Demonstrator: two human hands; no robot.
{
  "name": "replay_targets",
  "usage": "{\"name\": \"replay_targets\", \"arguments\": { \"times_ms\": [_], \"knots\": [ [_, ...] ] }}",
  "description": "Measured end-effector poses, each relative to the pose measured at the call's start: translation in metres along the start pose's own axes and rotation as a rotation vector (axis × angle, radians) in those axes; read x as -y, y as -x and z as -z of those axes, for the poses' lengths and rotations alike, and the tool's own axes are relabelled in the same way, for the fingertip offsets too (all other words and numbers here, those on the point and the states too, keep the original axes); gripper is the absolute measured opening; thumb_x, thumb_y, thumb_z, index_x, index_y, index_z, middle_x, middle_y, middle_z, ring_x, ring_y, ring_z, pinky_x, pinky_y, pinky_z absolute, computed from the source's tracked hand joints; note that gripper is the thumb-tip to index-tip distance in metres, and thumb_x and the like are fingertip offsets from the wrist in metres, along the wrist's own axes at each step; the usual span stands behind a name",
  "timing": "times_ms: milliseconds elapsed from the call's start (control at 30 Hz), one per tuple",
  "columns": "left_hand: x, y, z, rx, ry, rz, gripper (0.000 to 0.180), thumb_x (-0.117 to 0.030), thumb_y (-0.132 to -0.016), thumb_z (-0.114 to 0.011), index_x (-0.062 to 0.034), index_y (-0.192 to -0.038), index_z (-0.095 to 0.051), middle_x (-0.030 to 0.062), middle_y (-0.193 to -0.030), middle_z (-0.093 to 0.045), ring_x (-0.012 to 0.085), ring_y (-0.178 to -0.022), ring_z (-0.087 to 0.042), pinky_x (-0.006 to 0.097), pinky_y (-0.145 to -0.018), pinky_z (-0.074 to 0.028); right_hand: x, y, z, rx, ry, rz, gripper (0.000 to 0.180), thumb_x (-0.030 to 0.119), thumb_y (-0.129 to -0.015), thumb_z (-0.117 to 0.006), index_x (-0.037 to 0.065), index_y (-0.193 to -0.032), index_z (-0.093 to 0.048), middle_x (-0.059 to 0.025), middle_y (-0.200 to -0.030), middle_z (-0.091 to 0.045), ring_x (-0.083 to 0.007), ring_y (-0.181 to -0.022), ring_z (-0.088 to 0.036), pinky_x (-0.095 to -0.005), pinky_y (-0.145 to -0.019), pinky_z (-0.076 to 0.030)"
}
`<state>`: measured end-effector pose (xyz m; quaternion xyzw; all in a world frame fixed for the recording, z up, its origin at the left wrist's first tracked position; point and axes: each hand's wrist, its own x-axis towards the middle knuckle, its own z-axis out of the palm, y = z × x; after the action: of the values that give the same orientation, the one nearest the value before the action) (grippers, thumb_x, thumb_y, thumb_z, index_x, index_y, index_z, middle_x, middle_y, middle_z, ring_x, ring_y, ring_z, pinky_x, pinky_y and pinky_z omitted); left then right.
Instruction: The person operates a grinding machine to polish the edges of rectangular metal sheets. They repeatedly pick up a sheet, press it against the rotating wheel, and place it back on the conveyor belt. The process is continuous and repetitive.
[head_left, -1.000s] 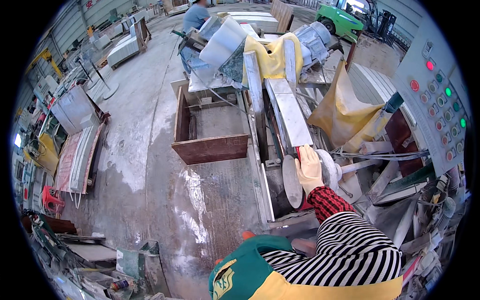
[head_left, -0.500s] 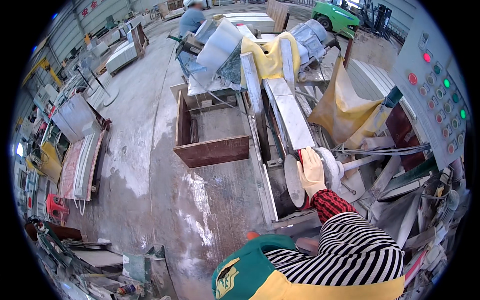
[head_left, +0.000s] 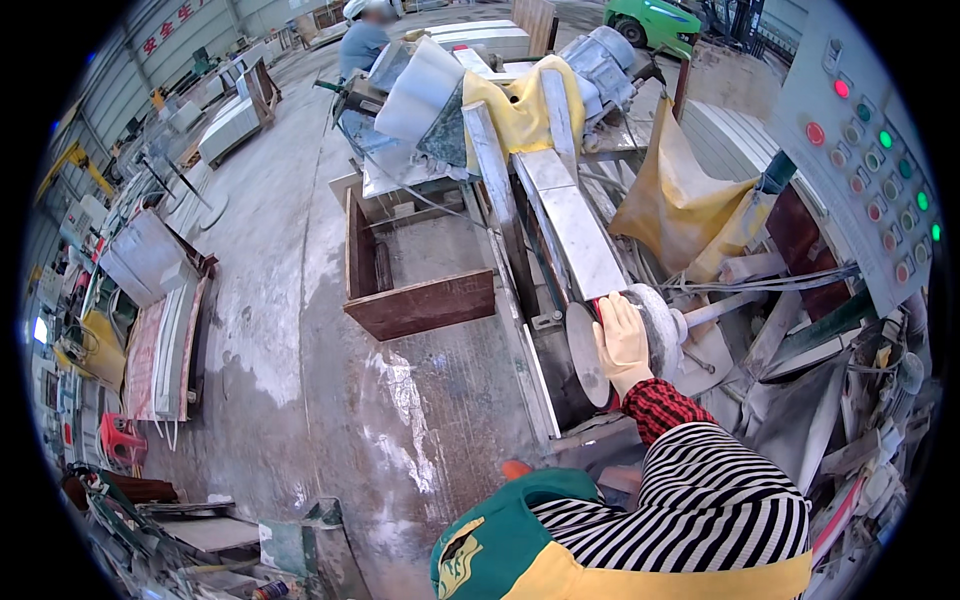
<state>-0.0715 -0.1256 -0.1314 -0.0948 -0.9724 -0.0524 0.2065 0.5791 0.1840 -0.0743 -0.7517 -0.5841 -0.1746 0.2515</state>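
Resting the right hand (head_left: 622, 345), in a pale glove, open and flat on top of the gray wheel (head_left: 588, 358), and pointing its fingers at the white stone (head_left: 584, 245). Cannot tell if touching its near end. Cannot tell about the left hand either, out of sight. See the white stone lying flat, just past the fingers, with the far stone (head_left: 546, 168) lined up behind. See also a yellow cloth (head_left: 518, 112) past both, a brown box (head_left: 420, 308) to the left, and a panel (head_left: 815, 98) with lit buttons (head_left: 886, 138) to the right.
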Motion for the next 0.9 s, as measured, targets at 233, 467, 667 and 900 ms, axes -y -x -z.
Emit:
{"name": "replay_targets", "arguments": {
  "times_ms": [233, 467, 667, 900],
  "knots": [
    [-0.003, 0.001, 0.003, 0.041, 0.009, 0.015, 0.076, -0.082, -0.080, -0.054, -0.0251, -0.129, -0.068, 0.0050, -0.129, -0.067, 0.0336, -0.117, -0.061, 0.051, -0.101, -0.043, 0.000, 0.006, 0.004, -0.025, -0.037, 0.009, 0.049, 0.016, -0.087, -0.066, -0.003, -0.131, -0.054, -0.0264, -0.133, -0.056, -0.0416, -0.125, -0.052, -0.0498, -0.109, -0.038],
    [0.004, 0.004, 0.004, 0.095, 0.018, 0.075, 0.076, -0.082, -0.080, -0.055, -0.0250, -0.128, -0.068, 0.0054, -0.128, -0.067, 0.0338, -0.116, -0.061, 0.051, -0.100, -0.044, -0.005, -0.029, -0.008, -0.017, -0.013, -0.176, 0.091, 0.043, -0.073, -0.082, 0.002, -0.144, -0.042, -0.0247, -0.144, -0.046, -0.0402, -0.135, -0.042, -0.0508, -0.112, -0.033],
    [0.017, 0.006, 0.010, 0.155, -0.001, 0.125, 0.076, -0.082, -0.080, -0.055, -0.0250, -0.128, -0.068, 0.0057, -0.127, -0.067, 0.0340, -0.114, -0.062, 0.051, -0.099, -0.045, 0.015, -0.084, -0.004, 0.459, 0.050, -0.449, 0.105, 0.033, -0.067, -0.087, 0.012, -0.151, -0.028, -0.0231, -0.144, -0.038, -0.0415, -0.135, -0.038, -0.0498, -0.107, -0.039],
    [0.044, 0.009, 0.013, 0.075, -0.055, 0.059, 0.075, -0.080, -0.082, -0.056, -0.0214, -0.127, -0.068, 0.0122, -0.120, -0.069, 0.0310, -0.099, -0.066, 0.044, -0.087, -0.053, 0.015, -0.088, 0.005, 0.504, -0.045, -0.419, 0.096, 0.016, -0.067, -0.075, 0.015, -0.153, -0.034, -0.0312, -0.146, -0.039, -0.0496, -0.128, -0.049, -0.0472, -0.108, -0.044]
  ]
}}
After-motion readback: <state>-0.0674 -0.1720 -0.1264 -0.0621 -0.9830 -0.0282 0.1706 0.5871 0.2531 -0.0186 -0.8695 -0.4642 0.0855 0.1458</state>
